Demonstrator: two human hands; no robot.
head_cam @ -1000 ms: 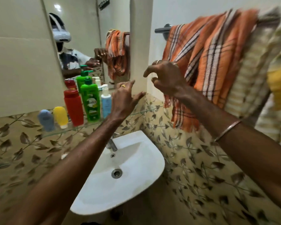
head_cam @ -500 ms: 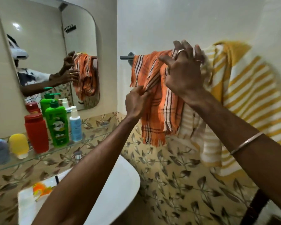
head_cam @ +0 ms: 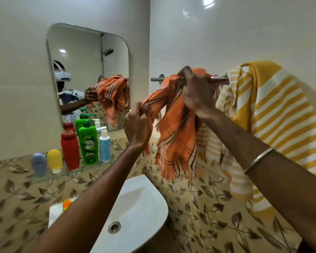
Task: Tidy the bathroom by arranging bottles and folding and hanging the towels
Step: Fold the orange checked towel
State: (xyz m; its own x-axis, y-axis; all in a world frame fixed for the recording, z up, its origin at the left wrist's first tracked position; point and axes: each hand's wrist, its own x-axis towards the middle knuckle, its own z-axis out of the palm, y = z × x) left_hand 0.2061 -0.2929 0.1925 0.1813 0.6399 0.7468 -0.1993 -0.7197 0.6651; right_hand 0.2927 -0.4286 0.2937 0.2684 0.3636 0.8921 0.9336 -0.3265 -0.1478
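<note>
An orange checked towel (head_cam: pixel 175 141) hangs bunched over the metal towel rail (head_cam: pixel 156 79) on the right wall. My right hand (head_cam: pixel 195 94) grips it at the top, on the rail. My left hand (head_cam: pixel 137 126) pinches its left edge, lower down and pulled away from the wall. A yellow and white striped towel (head_cam: pixel 274 114) hangs on the same rail to the right. On the glass shelf (head_cam: pixel 49 177) stand a blue-grey tube (head_cam: pixel 38 164), a yellow tube (head_cam: pixel 54 160), a red bottle (head_cam: pixel 70 150), a green pump bottle (head_cam: pixel 88 143) and a light blue pump bottle (head_cam: pixel 104 144).
A mirror (head_cam: pixel 80 66) hangs above the shelf and reflects the bottles and towel. A white sink (head_cam: pixel 135 216) sits below, with an orange-and-white packet (head_cam: pixel 62 207) on its left edge. Leaf-patterned tiles cover the lower walls.
My view has swung up and right. Both hands went from empty near the bottles to the orange towel, and now they are closed on it, with the towel gathered and lifted at the rail.
</note>
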